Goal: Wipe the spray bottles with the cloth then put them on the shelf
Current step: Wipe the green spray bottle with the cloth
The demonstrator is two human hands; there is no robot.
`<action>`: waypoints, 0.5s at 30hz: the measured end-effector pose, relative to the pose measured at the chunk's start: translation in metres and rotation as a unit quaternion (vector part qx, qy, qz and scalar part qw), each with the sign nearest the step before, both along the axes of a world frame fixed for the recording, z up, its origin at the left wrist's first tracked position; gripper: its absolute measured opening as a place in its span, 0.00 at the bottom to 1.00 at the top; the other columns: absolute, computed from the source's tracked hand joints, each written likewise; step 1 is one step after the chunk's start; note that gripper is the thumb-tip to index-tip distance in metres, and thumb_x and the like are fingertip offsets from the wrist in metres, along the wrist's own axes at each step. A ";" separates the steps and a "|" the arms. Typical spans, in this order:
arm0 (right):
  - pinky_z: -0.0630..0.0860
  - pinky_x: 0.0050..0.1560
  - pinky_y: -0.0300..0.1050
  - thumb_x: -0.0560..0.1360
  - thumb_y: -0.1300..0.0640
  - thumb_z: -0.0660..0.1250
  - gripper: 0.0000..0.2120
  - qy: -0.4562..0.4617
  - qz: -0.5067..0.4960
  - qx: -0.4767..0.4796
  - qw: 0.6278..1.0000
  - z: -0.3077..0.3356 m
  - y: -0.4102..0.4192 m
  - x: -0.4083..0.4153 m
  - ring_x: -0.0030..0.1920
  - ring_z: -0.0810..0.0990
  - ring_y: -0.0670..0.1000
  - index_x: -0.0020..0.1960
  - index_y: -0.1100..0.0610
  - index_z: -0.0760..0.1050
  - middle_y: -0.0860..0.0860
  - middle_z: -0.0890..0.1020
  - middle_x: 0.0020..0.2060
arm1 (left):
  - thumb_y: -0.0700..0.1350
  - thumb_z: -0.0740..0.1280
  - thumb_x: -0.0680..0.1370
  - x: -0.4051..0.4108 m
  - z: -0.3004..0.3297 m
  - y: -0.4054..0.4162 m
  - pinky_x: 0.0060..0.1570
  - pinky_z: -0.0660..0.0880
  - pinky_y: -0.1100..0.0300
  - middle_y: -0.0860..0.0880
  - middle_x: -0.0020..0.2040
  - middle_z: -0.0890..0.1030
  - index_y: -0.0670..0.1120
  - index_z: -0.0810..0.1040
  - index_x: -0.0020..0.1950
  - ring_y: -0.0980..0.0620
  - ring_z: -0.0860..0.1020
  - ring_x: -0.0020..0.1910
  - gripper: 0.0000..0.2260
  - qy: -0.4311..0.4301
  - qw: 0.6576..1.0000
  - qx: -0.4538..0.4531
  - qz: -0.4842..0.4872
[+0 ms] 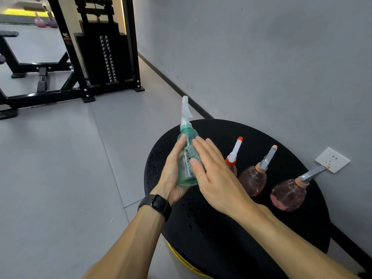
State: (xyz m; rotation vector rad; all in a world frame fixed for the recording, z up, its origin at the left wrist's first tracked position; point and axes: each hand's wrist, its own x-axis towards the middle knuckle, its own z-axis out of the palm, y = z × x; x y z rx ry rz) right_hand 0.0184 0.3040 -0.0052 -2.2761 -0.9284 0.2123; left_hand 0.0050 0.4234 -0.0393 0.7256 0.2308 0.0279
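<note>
My left hand (173, 174) grips a green spray bottle (186, 137) with a clear white trigger head, held over the left part of a round black table (291, 228). My right hand (213, 174) lies flat with straight fingers, pressing a grey-green cloth (190, 155) against the bottle's side. Most of the cloth is hidden under the palm. On the table to the right stand a bottle with a red and white nozzle (234, 153) and two round pink bottles (253, 179) (288, 195) with grey heads.
Water drops speckle the table top (193, 214). A grey wall with a white socket (332, 160) runs along the right. A black weight machine (104, 53) and its frame stand on the grey floor at the back left. No shelf is in view.
</note>
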 end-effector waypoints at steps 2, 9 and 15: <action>0.39 0.65 0.25 0.84 0.50 0.48 0.25 0.000 0.003 0.000 1.000 0.002 0.000 0.000 0.74 0.38 0.33 0.79 0.48 0.48 0.38 0.48 0.77 | 0.59 0.66 0.77 0.000 0.000 -0.001 0.43 0.80 0.55 0.46 0.45 0.83 0.45 0.81 0.59 0.49 0.82 0.42 0.20 0.000 1.000 0.011 0.001; 0.36 0.62 0.22 0.84 0.50 0.48 0.25 -0.013 -0.006 -0.001 1.000 0.004 0.006 0.011 0.75 0.39 0.35 0.80 0.49 0.48 0.39 0.48 0.78 | 0.59 0.63 0.79 0.000 0.000 0.001 0.40 0.78 0.55 0.48 0.44 0.83 0.49 0.85 0.52 0.50 0.82 0.41 0.17 0.001 0.999 0.051 0.001; 0.39 0.67 0.30 0.85 0.51 0.48 0.25 -0.008 -0.017 -0.007 1.000 0.005 0.016 0.023 0.76 0.39 0.37 0.80 0.50 0.47 0.40 0.48 0.78 | 0.59 0.59 0.80 -0.001 0.001 -0.002 0.32 0.77 0.57 0.47 0.40 0.83 0.47 0.83 0.49 0.50 0.82 0.36 0.19 0.028 0.998 0.063 -0.003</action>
